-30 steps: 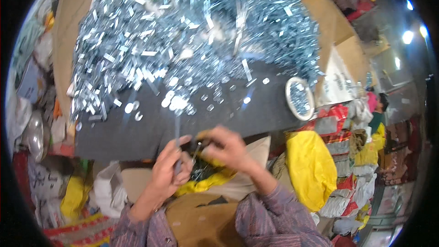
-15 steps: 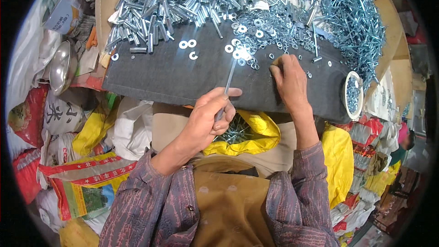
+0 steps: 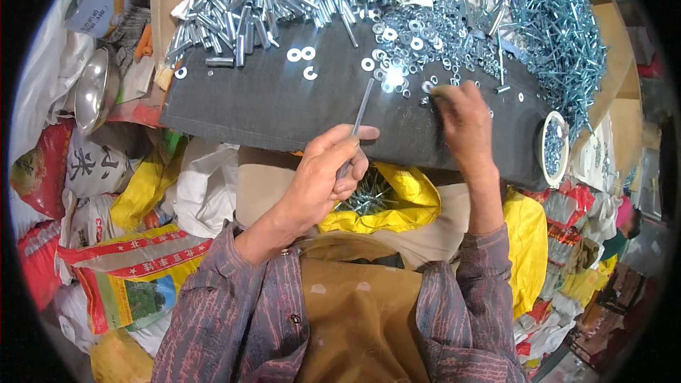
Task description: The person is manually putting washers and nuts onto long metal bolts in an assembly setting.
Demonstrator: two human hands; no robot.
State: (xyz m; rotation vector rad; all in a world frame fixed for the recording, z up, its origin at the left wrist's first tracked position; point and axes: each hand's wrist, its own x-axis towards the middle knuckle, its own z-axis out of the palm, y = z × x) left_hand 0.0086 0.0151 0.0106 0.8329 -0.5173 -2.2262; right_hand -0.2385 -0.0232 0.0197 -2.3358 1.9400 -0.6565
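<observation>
My left hand [image 3: 330,163] is closed around a thin metal rod [image 3: 363,108], which points up and away over the near edge of the dark mat [image 3: 255,110]. Its lower end is hidden in the fingers. My right hand [image 3: 464,128] is bent down over the mat, its fingers curled together and partly blurred. Small rings and a washer [image 3: 428,86] lie by its fingertips; whatever it pinches cannot be made out. Loose flat washers [image 3: 367,64] are scattered between the hands, one catching bright light. Farther left lie a few more washers [image 3: 294,55].
Metal tubes [image 3: 262,7] are heaped at the back left, small rings and washers [image 3: 440,42] at the back middle, thin rods [image 3: 560,50] at the right. A white-rimmed bowl [image 3: 565,149] of small parts sits at the right edge. In my lap, a yellow bag [image 3: 418,202] holds metal rods.
The view has shifted slightly. My right hand has moved a little to the right, its fingers now blurred. My left hand still holds the rod, its tip now apart from the washers.
</observation>
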